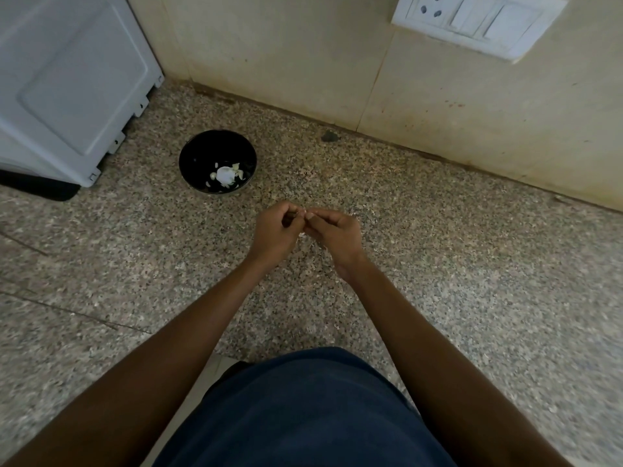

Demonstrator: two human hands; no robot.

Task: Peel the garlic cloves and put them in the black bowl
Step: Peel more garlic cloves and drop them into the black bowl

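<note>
While both hands meet over the counter (438, 264), left hand (274, 230) and right hand (332, 232) pinch a garlic clove (305, 215), mid-peel; next, drop it into black bowl (202, 150), up-left

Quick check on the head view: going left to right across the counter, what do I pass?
White appliance → black bowl holding pale garlic pieces → left hand → right hand, the two meeting over a small garlic clove → switch plate up on the wall at the right.
</note>
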